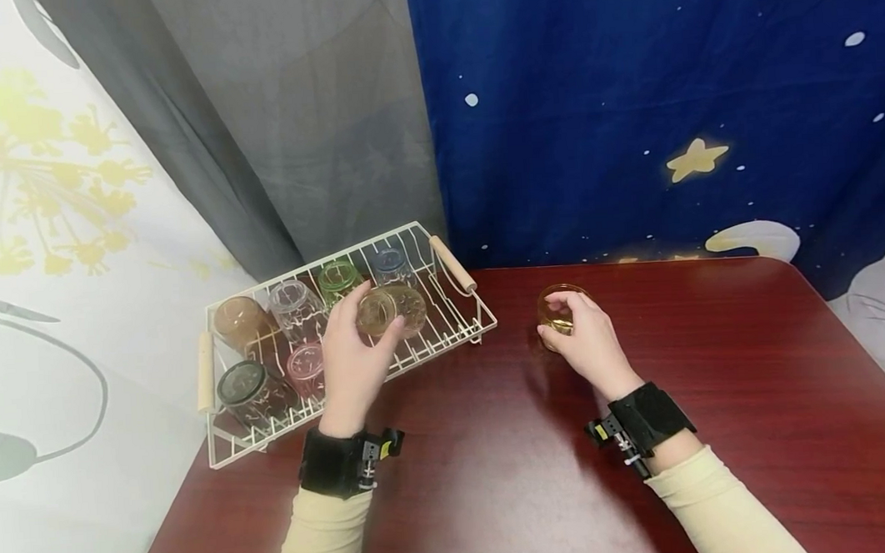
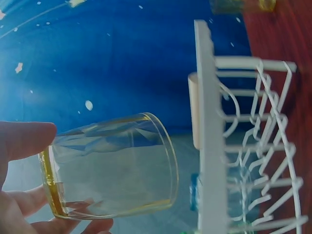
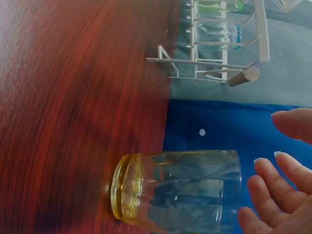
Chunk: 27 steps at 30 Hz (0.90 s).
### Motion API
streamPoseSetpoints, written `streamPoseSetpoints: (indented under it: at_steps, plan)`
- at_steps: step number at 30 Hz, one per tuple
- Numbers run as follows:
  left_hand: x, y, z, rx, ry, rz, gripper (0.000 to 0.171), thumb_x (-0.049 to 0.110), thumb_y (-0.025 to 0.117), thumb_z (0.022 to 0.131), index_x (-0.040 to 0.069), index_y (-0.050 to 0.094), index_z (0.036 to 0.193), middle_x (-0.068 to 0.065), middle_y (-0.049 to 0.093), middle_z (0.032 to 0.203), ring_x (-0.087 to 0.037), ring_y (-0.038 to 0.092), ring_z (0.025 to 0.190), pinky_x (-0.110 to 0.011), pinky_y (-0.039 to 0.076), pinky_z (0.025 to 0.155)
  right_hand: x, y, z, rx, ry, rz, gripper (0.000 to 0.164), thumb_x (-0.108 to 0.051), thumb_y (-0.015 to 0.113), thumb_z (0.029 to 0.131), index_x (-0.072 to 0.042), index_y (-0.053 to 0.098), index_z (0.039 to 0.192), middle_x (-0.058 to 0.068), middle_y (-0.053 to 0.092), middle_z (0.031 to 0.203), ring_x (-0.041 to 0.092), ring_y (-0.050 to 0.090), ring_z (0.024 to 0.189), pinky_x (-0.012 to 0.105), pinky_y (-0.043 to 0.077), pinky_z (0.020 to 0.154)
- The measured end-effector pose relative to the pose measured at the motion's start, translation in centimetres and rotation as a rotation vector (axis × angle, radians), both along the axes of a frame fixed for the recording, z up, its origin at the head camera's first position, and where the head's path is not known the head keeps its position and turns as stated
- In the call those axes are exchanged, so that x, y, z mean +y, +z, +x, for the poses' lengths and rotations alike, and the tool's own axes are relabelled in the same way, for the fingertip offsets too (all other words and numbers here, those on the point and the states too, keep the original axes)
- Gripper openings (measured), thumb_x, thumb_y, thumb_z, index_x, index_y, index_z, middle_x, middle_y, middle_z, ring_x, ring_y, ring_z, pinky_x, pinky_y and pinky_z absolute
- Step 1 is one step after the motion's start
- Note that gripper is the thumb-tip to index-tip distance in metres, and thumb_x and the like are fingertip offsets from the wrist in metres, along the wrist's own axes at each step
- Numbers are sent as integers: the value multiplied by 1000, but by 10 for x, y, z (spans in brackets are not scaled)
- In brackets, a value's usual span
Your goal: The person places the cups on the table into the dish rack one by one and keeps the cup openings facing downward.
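My left hand (image 1: 353, 360) grips a clear, yellow-tinted drinking glass (image 1: 408, 312) by its thick base. The glass (image 2: 112, 170) is upside down above the white wire rack (image 1: 420, 365), apart from it, with its mouth facing down. At the right, my right hand (image 1: 594, 344) is over an amber-based drinking glass (image 1: 552, 292). That glass (image 3: 180, 190) stands upright on the table. In the right wrist view the fingers (image 3: 268, 187) are spread just above its rim, with no grip on it.
Several upturned glasses stand in the rack: orange (image 1: 240, 320), clear (image 1: 292, 305), green (image 1: 340, 276), blue (image 1: 391, 262), pink (image 1: 307, 363) and dark grey (image 1: 244, 385). Wooden handles (image 1: 453, 263) top its ends. Curtains (image 1: 614, 117) hang behind the dark red table (image 1: 483, 475).
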<state>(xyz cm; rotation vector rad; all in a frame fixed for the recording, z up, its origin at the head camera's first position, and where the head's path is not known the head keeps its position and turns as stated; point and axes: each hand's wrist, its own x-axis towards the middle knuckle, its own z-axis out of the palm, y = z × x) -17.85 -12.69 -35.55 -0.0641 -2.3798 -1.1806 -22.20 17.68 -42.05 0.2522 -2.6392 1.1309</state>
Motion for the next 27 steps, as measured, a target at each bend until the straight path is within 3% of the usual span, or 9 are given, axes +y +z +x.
streamPoseSetpoints:
  at_steps: [5,12,19,27]
  plan:
    - [-7,-8,-4,8,29,-51,64,24,75,82,8,52,139,-17,55,139,-33,49,131,-50,35,113,0,-5,-3,21,-3,70,46,-16,72,84,0,56,123,20,64,114,37,58,112,52,46,96]
    - [-13,-16,-6,-36,70,-96,64,25,74,83,8,50,140,-17,55,139,-35,48,131,-51,34,114,-3,-12,-5,82,2,166,44,-13,72,82,3,56,121,20,64,112,38,56,112,52,45,96]
    - [-15,-25,-6,-64,109,-206,63,22,72,84,6,50,140,-20,53,137,-38,47,127,-52,35,111,-5,-21,-6,124,-14,283,45,-12,72,82,2,58,123,19,66,110,37,58,106,49,49,92]
    - [-14,-28,-6,-146,112,-217,65,22,71,85,5,47,143,-20,51,140,-39,45,131,-55,35,112,-6,-26,-5,189,-48,375,37,-10,72,83,2,64,117,19,70,106,35,61,100,45,51,90]
